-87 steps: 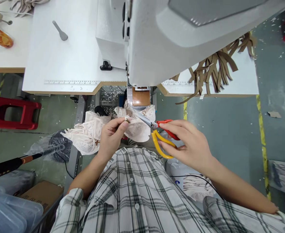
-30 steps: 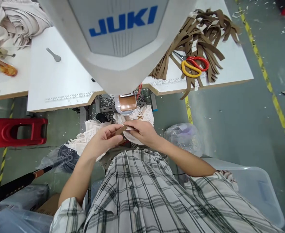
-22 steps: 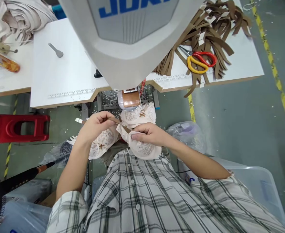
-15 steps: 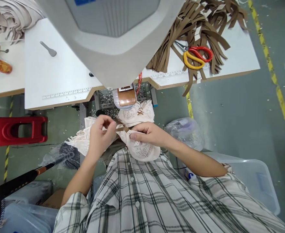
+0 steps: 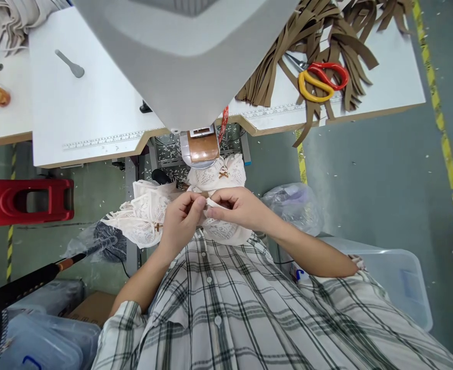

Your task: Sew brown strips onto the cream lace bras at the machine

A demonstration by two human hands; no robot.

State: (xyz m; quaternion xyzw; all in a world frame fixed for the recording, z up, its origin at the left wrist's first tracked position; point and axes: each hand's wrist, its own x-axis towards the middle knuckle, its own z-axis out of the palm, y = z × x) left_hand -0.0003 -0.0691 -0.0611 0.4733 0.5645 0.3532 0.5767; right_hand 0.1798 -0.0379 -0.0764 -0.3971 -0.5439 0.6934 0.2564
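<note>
Left hand (image 5: 183,216): thumb and forefinger drawn together, holding the off-white lace bra (image 5: 228,234) by its upper edge; right hand (image 5: 242,206): likewise narrowed on that edge, thumb in front; the fingertips nearly meet, and which layer lies inside each pinch is hidden. A short stretch of brown strip (image 5: 204,195) shows between the hands; its ends are out of sight.

Handling, as judged: the pinch is best kept close to the edge, strip flat and untwisted, layers level before any pull; tension should be light, since lace of this kind probably stretches easily.

Condition of the bra: openwork lace over a rounded cup, pale throughout, the cup hanging below the fingers just in front of the plaid shirt (image 5: 211,288); no stain or tear can be made out at this size.

Beyond the hands, lace with a brown bow (image 5: 223,174) lies under the sewing machine's brown-topped arm (image 5: 204,148); whether it joins the held cup cannot be told. Further lace bras (image 5: 136,218) are heaped to the left; on the table (image 5: 401,77) at right, red-and-yellow-handled scissors (image 5: 319,82) rest upon loose brown strips (image 5: 265,85).
</note>
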